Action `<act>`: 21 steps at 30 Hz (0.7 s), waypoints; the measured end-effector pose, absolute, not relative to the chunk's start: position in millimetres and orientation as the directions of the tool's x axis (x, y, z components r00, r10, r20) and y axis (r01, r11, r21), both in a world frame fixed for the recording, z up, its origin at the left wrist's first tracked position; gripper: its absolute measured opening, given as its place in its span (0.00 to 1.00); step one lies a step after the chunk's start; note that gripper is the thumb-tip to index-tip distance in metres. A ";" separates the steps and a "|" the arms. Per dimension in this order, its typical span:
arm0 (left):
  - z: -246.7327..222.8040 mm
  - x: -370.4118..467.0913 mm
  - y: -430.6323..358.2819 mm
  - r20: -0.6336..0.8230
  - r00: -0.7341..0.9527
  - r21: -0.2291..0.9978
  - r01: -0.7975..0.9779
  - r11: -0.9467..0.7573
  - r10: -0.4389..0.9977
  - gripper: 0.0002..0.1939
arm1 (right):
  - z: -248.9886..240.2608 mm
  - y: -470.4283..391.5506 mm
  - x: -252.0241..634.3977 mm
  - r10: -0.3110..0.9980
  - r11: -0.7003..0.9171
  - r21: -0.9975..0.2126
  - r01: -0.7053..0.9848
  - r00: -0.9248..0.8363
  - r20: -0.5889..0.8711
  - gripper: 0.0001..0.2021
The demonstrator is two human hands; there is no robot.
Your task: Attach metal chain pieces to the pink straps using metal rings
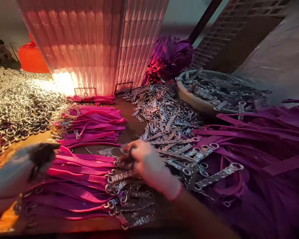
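Observation:
My right hand point(149, 166), in a pale glove with dark fingertips, is closed at the right end of the pink straps point(82, 179); what its fingers grip is too blurred to tell. Metal chain pieces point(142, 202) hang off the straps' ringed right ends, just below that hand. My left hand point(37, 162), in a glove with dark fingers, is at the straps' left ends. It is smeared by motion, and its grip is hidden. A second bundle of pink straps point(97, 126) lies behind.
Loose metal rings point(22, 103) are heaped at the left. Chain pieces point(164, 116) spread right of centre, near a full basin point(186, 96). Purple straps point(269, 159) fill the right side. Ribbed translucent panels point(89, 43) stand at the back, beside a red lamp point(32, 58).

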State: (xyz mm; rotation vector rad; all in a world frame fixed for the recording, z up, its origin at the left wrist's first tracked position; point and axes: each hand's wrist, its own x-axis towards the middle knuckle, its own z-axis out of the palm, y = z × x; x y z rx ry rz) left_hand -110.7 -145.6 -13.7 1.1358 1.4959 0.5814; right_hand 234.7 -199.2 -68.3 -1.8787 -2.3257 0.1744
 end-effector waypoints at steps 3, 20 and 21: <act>-33.4 -51.0 -155.6 -0.625 0.289 0.725 -0.128 0.677 0.725 0.14 | -76.8 -169.0 287.7 0.991 0.037 0.039 0.999 -0.031 -0.130 0.15; -71.9 8.1 -166.9 -0.425 0.489 0.822 -0.145 0.551 0.762 0.19 | -76.0 -196.7 210.3 0.960 0.271 -0.649 0.711 -0.251 0.127 0.25; -69.8 6.0 -166.8 -0.405 0.503 0.838 -0.130 0.530 0.764 0.19 | -74.5 -197.8 200.6 0.948 0.308 -0.631 0.712 -0.283 0.144 0.26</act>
